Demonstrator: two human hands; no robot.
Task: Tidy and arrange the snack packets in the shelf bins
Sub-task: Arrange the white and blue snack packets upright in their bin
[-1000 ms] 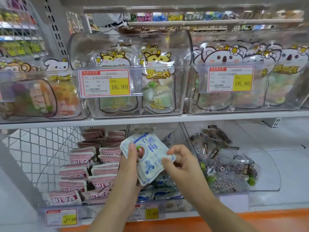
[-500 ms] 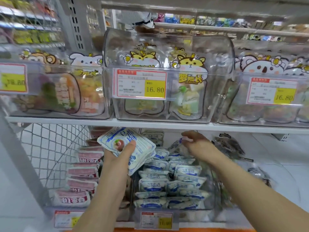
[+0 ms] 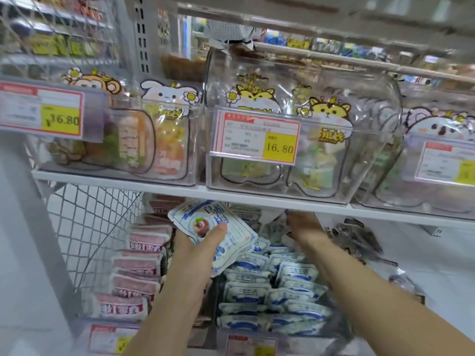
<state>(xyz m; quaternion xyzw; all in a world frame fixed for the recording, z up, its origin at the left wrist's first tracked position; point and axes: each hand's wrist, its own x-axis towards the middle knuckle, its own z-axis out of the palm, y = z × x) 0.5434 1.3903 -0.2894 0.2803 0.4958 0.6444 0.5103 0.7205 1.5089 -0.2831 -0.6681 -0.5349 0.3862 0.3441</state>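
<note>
Right hand [image 3: 303, 227] moved back under shelf edge [image 3: 257, 196], left hand [image 3: 203, 244] gripping packets [image 3: 232, 236]

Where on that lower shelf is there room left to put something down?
Bare white shelf right of the dark packets. Crowded: pink packets at left, blue packets in the middle, where the right hand reaches to the back.

The shelf board [image 3: 257, 198] hangs low over the heaped blue packets [image 3: 282, 286], leaving a narrow gap.
</note>
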